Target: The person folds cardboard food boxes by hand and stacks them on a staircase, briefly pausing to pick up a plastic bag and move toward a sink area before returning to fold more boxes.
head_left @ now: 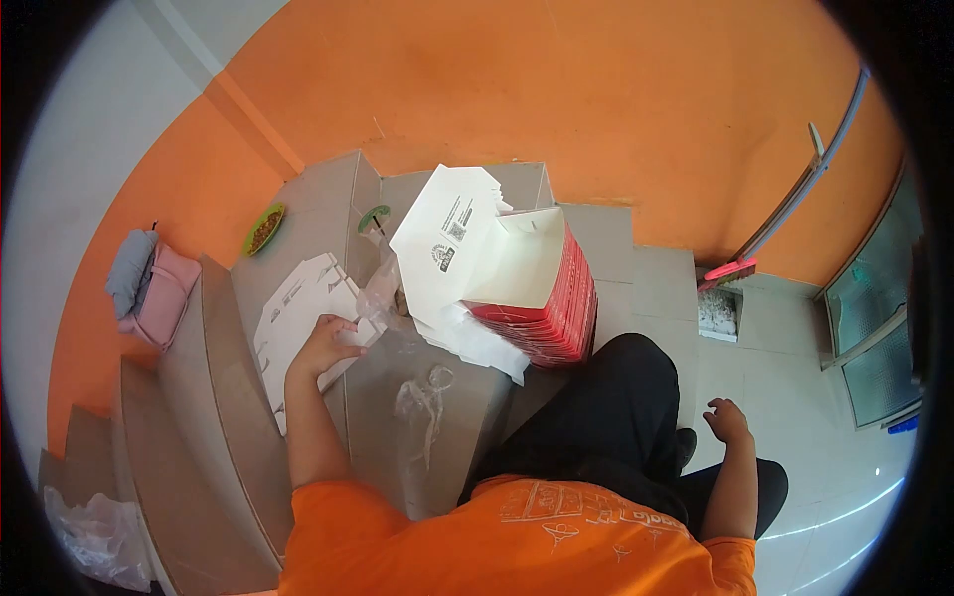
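My left hand point(326, 346) is over flat, unfolded white box cardboard point(296, 310) that lies on a grey tiled step. Its thumb and forefinger are apart, curved like a C, and nothing shows gripped between them. To the right stands a tall nested stack of red-and-white cardboard boxes point(542, 308), with their white printed lids point(452, 233) folded open to the left. My right hand point(727, 420) hangs above the floor beside my knee. Its fingers are loosely bent and hold nothing.
Clear plastic wrapping point(422, 402) lies on the step below the boxes. A green dish of brown bits point(263, 230) stands at the back left. Grey and pink cloth bundles point(164, 288) lie farther left. A pink-headed brush point(730, 271) leans by the orange wall.
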Motion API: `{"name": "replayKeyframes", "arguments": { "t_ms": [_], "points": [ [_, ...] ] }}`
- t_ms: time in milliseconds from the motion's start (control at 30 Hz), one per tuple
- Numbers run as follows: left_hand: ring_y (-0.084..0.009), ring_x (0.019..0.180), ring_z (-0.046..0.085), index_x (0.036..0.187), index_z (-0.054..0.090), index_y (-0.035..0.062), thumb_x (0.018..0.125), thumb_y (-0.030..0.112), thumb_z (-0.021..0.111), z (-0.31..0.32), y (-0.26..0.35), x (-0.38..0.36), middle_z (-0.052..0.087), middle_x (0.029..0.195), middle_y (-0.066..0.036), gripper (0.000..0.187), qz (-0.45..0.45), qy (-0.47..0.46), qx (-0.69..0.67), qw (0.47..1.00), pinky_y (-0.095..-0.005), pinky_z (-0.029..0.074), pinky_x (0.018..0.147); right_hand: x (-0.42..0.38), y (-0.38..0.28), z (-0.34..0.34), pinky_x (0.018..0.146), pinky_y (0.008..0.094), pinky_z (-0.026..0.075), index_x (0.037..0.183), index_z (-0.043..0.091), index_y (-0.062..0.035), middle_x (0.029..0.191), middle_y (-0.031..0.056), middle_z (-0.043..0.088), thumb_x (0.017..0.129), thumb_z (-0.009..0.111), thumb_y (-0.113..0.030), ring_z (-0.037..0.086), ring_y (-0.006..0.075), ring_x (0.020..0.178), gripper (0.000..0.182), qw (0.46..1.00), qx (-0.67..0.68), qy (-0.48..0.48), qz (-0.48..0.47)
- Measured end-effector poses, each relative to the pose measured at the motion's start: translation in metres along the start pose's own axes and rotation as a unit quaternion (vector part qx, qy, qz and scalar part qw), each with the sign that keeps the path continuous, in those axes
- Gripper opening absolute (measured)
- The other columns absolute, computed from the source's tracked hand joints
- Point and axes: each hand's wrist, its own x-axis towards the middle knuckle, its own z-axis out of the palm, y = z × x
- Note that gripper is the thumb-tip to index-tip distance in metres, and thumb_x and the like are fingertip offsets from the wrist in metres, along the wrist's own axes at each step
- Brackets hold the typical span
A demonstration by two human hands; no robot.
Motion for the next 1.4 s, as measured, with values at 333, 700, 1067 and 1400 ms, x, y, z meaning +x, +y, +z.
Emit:
{"name": "replayKeyframes", "arguments": {
  "t_ms": [333,700,1067,1400],
  "points": [
    [-0.0256,0.108,0.045,0.103,0.064,0.0104,0.062,0.02,0.081,-0.001,-0.001,-0.002,0.046,0.115,-0.01,0.046,0.006,0.0,-0.012,1.0,-0.033,0.037,0.097,0.0,0.002,0.003,0.085,0.0397,0.048,0.108,0.061,-0.0066,0.103,0.016,0.061,0.08,0.062,-0.027,0.06,0.0307,0.095,0.035,0.999,-0.002,0.037,-0.025],
    [-0.0287,0.091,0.06,0.107,0.063,0.0074,0.073,0.017,0.066,-0.011,-0.019,-0.005,0.062,0.097,-0.013,0.036,0.037,0.09,-0.042,0.994,-0.0341,0.047,0.082,-0.003,-0.005,-0.003,0.091,0.0421,0.043,0.11,0.059,-0.0125,0.112,0.0108,0.058,0.083,0.06,-0.032,0.055,0.0291,0.106,0.033,1.0,-0.004,-0.002,0.011],
    [-0.0385,0.072,0.06,0.102,0.056,0.0047,0.093,0.026,0.046,-0.065,-0.017,-0.033,0.063,0.083,-0.02,0.026,-0.112,0.491,0.296,0.812,-0.0471,0.047,0.063,-0.007,-0.008,-0.005,0.088,0.0424,0.045,0.108,0.061,-0.011,0.108,0.0135,0.059,0.081,0.062,-0.032,0.057,0.0308,0.103,0.034,1.0,0.005,0.024,-0.007],
    [-0.0277,0.073,0.061,0.103,0.055,-0.0021,0.097,0.032,0.04,-0.226,0.027,-0.12,0.062,0.087,-0.018,0.038,0.082,0.827,0.078,0.551,-0.0344,0.049,0.063,0.005,-0.01,0.013,0.084,0.0392,0.048,0.104,0.063,-0.0079,0.102,0.014,0.061,0.079,0.066,-0.026,0.06,0.0292,0.096,0.031,0.992,0.076,0.078,-0.069]
  ]
}}
